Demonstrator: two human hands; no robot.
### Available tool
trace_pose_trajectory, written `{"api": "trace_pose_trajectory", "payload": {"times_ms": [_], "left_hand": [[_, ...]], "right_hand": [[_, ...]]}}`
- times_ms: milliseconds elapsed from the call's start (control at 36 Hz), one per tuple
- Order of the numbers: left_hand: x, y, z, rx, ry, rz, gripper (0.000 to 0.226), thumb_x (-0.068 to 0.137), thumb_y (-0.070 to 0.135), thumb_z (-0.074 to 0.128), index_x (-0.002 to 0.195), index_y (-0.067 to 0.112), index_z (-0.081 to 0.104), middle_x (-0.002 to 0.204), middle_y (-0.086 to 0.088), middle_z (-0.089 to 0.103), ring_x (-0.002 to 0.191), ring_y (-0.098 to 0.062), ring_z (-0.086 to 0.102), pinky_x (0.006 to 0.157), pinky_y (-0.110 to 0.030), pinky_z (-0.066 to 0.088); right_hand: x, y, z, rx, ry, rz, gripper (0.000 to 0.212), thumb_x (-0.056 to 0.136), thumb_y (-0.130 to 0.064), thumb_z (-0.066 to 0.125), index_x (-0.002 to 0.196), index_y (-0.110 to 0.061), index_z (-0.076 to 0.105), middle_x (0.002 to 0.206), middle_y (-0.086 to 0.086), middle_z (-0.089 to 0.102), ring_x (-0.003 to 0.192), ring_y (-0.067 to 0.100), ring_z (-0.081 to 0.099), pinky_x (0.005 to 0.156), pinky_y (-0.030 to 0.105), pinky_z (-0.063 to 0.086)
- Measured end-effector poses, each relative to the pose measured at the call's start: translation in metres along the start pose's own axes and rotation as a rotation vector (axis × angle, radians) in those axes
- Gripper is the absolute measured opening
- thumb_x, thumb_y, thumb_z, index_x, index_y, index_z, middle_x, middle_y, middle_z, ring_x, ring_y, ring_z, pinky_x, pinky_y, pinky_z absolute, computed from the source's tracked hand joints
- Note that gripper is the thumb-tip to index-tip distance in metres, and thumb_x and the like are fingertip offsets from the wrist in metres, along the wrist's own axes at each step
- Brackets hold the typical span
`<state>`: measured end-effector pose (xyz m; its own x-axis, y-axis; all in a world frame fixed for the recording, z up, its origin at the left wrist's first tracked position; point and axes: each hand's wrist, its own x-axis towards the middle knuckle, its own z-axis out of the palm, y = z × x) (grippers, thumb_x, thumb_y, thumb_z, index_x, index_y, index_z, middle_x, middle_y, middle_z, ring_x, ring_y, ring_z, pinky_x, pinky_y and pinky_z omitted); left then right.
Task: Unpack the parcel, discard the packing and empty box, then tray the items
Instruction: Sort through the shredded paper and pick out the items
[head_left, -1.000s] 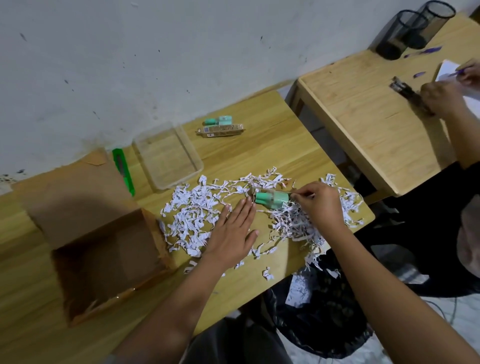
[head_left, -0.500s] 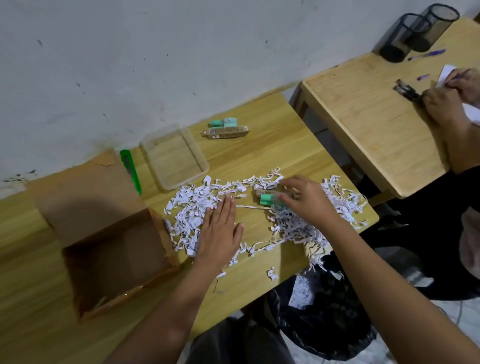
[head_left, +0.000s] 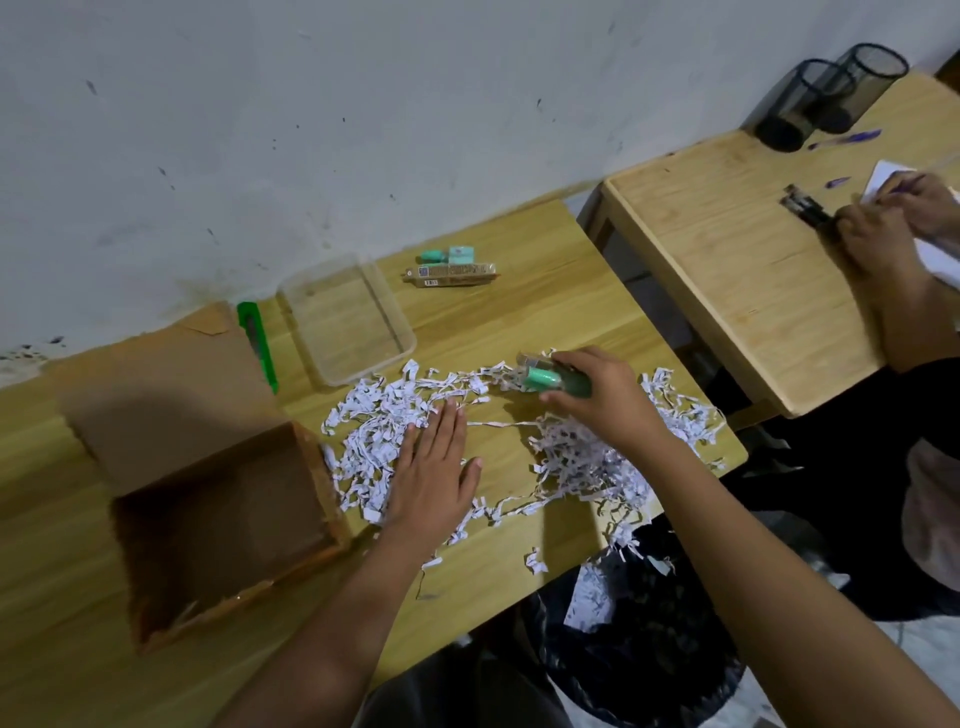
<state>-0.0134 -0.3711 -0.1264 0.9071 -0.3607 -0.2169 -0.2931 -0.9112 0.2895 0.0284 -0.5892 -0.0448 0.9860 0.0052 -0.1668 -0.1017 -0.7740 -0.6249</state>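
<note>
Head view, right hand: fingers curled around green item.
Left hand: fingers spread flat on paper shreds.
Table edge: near.

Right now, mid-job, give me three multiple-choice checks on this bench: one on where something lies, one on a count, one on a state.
1. Where does the green utility knife lie?
A. inside the cardboard box
B. between the cardboard box flap and the clear plastic tray
C. in the black bin bag

2. How many items lie on the table beyond the clear plastic tray, by the wall?
A. none
B. two
C. five

3. What is the state of the cardboard box?
A. open, nothing visible inside
B. taped shut
C. full of shredded paper

Answers:
1 B: the knife rests on the table beside the tray's left wall.
2 B: a small mint green item and a tan packet lie there.
3 A: its flaps are up, the bare bottom shows, and the shredded paper is on the table.
</note>
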Motion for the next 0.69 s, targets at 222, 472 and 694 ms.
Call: {"api": "trace_pose_trajectory", "payload": {"times_ms": [222, 472, 694], "left_hand": [[0.001, -0.001, 0.002, 0.029, 0.039, -0.006, 0.067, 0.091, 0.053, -0.006, 0.145, 0.014, 0.004, 0.156, -0.001, 0.007, 0.144, -0.017, 0.008, 0.114, -0.035, -0.003], [0.001, 0.001, 0.006, 0.076, 0.083, -0.031, 0.06, 0.094, 0.046, 0.027, 0.145, 0.012, 0.024, 0.153, -0.002, 0.022, 0.139, -0.015, 0.023, 0.11, -0.04, 0.014], [0.003, 0.0, 0.002, 0.078, 0.093, -0.037, 0.06, 0.093, 0.048, 0.029, 0.143, 0.015, 0.03, 0.151, -0.002, 0.033, 0.138, -0.016, 0.033, 0.112, -0.041, 0.018]], "right_hand": [[0.055, -0.03, -0.029, -0.009, 0.187, -0.071, 0.051, 0.081, -0.027, 0.068, 0.127, -0.011, 0.053, 0.124, 0.009, 0.056, 0.11, 0.022, 0.052, 0.096, 0.032, 0.043], [0.122, -0.046, 0.026, -0.163, -0.118, -0.069, 0.044, 0.083, -0.024, 0.066, 0.124, -0.012, 0.056, 0.127, 0.012, 0.053, 0.113, 0.03, 0.052, 0.097, 0.044, 0.046], [0.141, -0.051, 0.053, -0.21, -0.092, -0.087, 0.035, 0.086, -0.028, 0.061, 0.118, -0.014, 0.059, 0.127, 0.012, 0.056, 0.112, 0.029, 0.053, 0.093, 0.042, 0.047]]}}
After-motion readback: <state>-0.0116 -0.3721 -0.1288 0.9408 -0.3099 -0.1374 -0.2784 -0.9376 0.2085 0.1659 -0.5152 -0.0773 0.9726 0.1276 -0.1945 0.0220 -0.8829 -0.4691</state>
